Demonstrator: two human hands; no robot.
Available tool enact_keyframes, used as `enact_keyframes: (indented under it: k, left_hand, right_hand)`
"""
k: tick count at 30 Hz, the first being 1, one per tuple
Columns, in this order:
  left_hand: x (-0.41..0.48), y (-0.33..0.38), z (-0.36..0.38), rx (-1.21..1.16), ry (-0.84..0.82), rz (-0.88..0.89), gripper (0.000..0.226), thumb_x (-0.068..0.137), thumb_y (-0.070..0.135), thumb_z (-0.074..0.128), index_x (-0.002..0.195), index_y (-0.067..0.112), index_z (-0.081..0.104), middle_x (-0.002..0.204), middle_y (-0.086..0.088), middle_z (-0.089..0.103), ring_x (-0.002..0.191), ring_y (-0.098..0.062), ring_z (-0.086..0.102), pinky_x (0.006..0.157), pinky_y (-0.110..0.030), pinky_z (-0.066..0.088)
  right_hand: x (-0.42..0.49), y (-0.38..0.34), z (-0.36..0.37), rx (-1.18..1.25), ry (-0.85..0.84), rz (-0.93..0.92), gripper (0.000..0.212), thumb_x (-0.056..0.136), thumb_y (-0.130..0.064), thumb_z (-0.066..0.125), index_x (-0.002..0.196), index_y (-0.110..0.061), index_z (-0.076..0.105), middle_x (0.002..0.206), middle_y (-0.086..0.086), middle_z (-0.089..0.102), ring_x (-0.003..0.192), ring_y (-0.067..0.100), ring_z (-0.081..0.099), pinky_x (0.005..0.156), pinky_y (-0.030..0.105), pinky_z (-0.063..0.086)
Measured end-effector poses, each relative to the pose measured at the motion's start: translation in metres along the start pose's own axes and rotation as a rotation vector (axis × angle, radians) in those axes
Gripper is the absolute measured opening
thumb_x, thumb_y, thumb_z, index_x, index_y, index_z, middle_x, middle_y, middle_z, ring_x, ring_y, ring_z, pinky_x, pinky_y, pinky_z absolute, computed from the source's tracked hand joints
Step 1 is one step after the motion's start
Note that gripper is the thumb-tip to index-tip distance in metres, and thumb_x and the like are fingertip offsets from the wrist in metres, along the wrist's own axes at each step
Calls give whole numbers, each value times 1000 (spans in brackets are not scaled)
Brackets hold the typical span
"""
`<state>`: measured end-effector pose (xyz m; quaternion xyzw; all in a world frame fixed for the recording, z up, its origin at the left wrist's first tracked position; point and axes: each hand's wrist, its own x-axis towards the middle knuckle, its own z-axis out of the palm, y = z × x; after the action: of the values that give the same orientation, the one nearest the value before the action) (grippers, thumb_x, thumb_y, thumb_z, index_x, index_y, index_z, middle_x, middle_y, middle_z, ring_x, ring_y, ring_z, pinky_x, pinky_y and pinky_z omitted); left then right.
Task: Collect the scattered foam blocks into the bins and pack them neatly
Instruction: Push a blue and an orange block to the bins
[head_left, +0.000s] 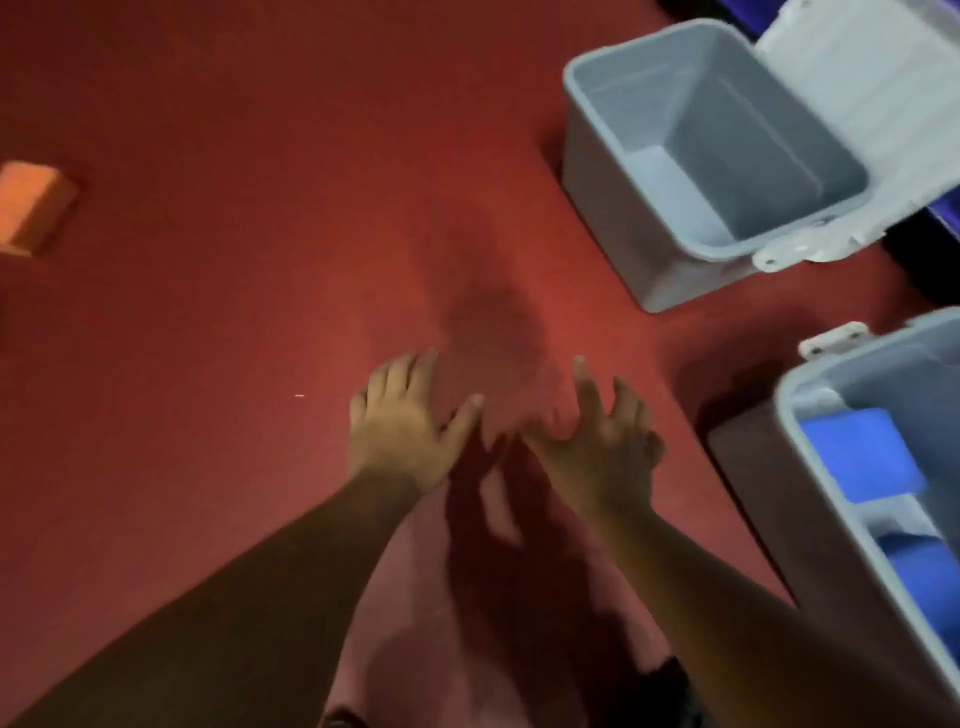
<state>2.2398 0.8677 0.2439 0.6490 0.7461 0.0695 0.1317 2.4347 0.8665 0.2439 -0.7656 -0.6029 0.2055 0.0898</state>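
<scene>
2 empty hands, left hand (402, 431) and right hand (597, 457), hover with fingers spread apart, seemingly ready to fetch. 1 orange block (31, 208) lies well left; blue blocks (857, 452) sit in the near bin (779, 493); far bin (602, 208) waits open.

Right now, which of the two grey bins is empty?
The far bin, with its lid flipped open: nothing shows inside it. The near bin at the right edge already holds blue blocks.
</scene>
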Motion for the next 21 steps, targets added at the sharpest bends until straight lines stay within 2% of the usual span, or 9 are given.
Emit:
enact_keyframes:
  k: [2, 4, 11, 17, 21]
  left_hand:
    - [-15, -71, -26, 20, 20, -112, 86, 87, 77, 30, 152, 22, 41, 151, 0, 44, 140, -25, 35, 112, -48, 27]
    - [-32, -141, -51, 28, 28, -232, 89, 86, 79, 26, 154, 21, 37, 154, 0, 41, 142, -25, 32, 115, -47, 27]
    - [-143, -353, -106, -47, 76, -585, 95, 86, 81, 17, 156, 18, 30, 158, -1, 35, 144, -24, 29, 117, -48, 26]
    - [-242, -493, -136, -126, 124, -877, 101, 81, 83, 11, 158, 19, 25, 161, -4, 30, 147, -26, 25, 118, -48, 23]
    - [-300, -558, -152, -164, 187, -1042, 100, 82, 82, 11, 158, 18, 25, 161, -5, 30, 147, -27, 26, 118, -48, 23]
  right_hand:
    - [-20, -62, 27, -5, -143, -49, 92, 81, -75, 55, 159, -43, 18, 159, 16, 27, 150, 33, 19, 113, 55, 24]
    - [-42, -123, 55, -11, -207, -140, 90, 85, -74, 52, 160, -44, 10, 160, 14, 23, 151, 30, 14, 116, 52, 20]
    - [-150, -310, 155, -86, -271, -474, 84, 85, -56, 64, 159, -38, 28, 155, 20, 36, 144, 38, 32, 113, 51, 29]
    - [-247, -434, 223, -167, -405, -689, 83, 90, -53, 59, 161, -41, 17, 161, 18, 27, 150, 34, 23, 117, 46, 29]
    - [-306, -500, 259, -232, -451, -843, 85, 89, -55, 60, 161, -41, 16, 159, 19, 31, 149, 33, 22, 115, 45, 29]
